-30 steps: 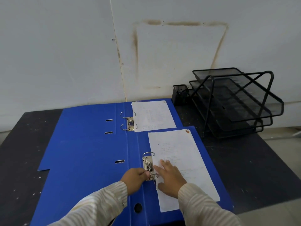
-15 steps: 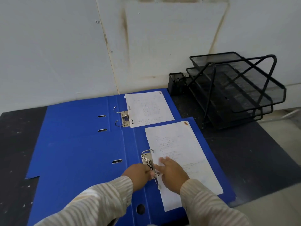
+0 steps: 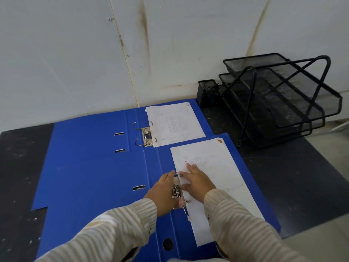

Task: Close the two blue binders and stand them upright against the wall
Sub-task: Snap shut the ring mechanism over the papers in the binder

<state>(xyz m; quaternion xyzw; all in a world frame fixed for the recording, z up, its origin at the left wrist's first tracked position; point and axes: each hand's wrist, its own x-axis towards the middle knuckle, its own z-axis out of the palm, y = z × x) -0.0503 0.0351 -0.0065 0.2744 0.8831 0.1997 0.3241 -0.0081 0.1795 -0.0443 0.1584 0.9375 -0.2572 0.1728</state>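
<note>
Meanwhile, your left hand (image 3: 164,193) had shifted off the lower ring and up along the near binder's (image 3: 98,195) clip (image 3: 177,190), fingers together and curled around it, tips at the upper ring; half a second before it sat lower. Your right hand (image 3: 198,183) slid up the paper (image 3: 213,178) too, fingers spread flat, pinning the sheet by the clip. Both binders lay open and flat on the table (image 3: 294,178), the far binder (image 3: 90,135) partly under the near one, its rear edge close to the wall (image 3: 75,53). Judgement: you were seating the sheet and closing the rings; no cover folded yet, so both closings and the standing remained.
</note>
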